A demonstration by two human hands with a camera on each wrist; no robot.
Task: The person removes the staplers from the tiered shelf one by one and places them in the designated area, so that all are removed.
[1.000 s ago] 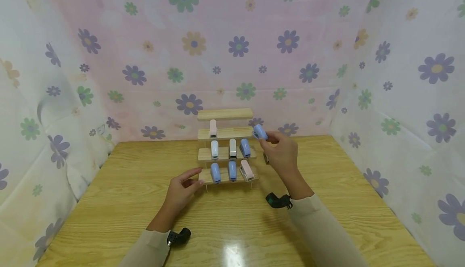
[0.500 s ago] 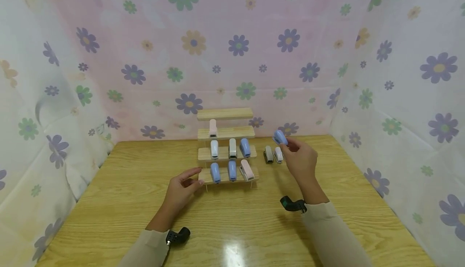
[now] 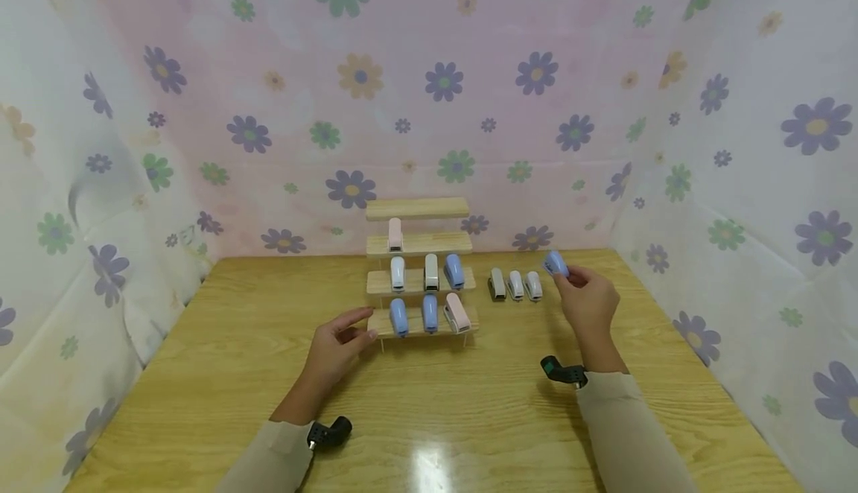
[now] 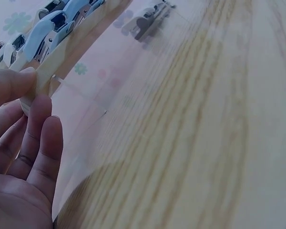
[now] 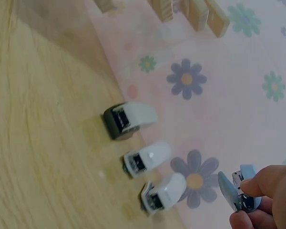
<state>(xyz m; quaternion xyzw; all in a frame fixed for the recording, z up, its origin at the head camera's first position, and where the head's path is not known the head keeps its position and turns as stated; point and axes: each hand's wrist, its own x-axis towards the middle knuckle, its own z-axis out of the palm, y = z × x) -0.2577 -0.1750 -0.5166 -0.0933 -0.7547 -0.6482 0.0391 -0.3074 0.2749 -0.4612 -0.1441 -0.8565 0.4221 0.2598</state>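
Three staplers (image 3: 515,284) stand in a row on the desk (image 3: 462,418): a grey one with a dark base (image 3: 497,283) at the left, then two white ones (image 3: 533,284). Just right of them, the right hand (image 3: 590,301) pinches a blue stapler (image 3: 555,263) between thumb and fingers, off the desk. The left hand (image 3: 337,348) pinches the left end of the lowest board (image 3: 414,323) of a wooden rack (image 3: 417,208). That board bears two more blue staplers (image 3: 430,313) and a pink stapler (image 3: 458,313); the second carries a white stapler (image 3: 398,272), a pale grey stapler (image 3: 431,271) and a blue one (image 3: 454,271); the third, another pink one (image 3: 395,234).
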